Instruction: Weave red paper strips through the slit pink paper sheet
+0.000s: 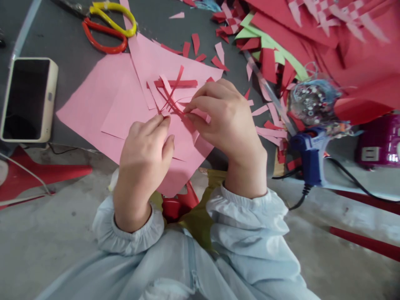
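Pink paper sheets (118,104) lie overlapped at the table's front edge, one corner hanging over it. On them several red paper strips (184,83) cross narrow pink ones. My left hand (146,143) has its fingertips pressed together at the lower end of the crossed strips; what lies under them is partly hidden. My right hand (220,108) pinches the end of a thin red paper strip (175,107) between thumb and forefinger, just right of the other hand. The two hands are apart.
Scissors (109,29) with yellow and red handles lie at the upper left, above a white-cased phone (28,100). At right are a blue glue gun (309,154), a tub of small beads (312,100), red paper sheets (337,54) and scattered red and pink scraps.
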The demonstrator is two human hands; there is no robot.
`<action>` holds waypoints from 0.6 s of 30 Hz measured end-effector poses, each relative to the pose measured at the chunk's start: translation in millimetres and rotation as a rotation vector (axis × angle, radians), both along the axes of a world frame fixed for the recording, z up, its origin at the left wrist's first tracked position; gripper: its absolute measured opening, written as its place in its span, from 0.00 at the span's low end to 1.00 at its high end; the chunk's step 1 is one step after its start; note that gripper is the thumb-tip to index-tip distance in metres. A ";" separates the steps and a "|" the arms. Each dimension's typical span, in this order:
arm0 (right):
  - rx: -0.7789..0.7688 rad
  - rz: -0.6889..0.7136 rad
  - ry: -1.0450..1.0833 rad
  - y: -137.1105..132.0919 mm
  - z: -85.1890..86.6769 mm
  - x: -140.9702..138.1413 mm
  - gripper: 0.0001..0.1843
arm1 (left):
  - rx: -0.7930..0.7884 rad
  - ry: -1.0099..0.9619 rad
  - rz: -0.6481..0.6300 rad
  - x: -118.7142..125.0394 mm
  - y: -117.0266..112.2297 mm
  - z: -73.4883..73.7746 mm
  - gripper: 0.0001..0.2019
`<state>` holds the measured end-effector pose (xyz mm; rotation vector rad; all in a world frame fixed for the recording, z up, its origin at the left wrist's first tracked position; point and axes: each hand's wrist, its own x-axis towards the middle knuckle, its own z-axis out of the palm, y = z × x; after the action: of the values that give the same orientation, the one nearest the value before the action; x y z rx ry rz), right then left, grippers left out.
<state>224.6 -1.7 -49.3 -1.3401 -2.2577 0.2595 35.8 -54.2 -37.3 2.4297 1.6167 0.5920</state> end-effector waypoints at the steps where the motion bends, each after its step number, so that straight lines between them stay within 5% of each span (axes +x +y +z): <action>1: 0.007 -0.009 0.008 0.2 -0.6 -0.5 0.08 | -0.002 0.000 -0.001 0.0 0.0 -0.1 0.16; 11: 0.043 -0.134 -0.016 -4.2 0.2 -5.8 0.13 | -0.014 -0.007 0.007 -0.6 -1.0 1.1 0.16; 18: 0.139 -0.055 -0.036 -3.7 -1.7 -3.2 0.17 | -0.040 -0.014 0.022 0.2 -2.1 1.6 0.17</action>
<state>221.4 -5.4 -51.0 -1.3417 -2.2200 0.0590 36.0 -56.3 -35.7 2.3776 1.6357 0.5733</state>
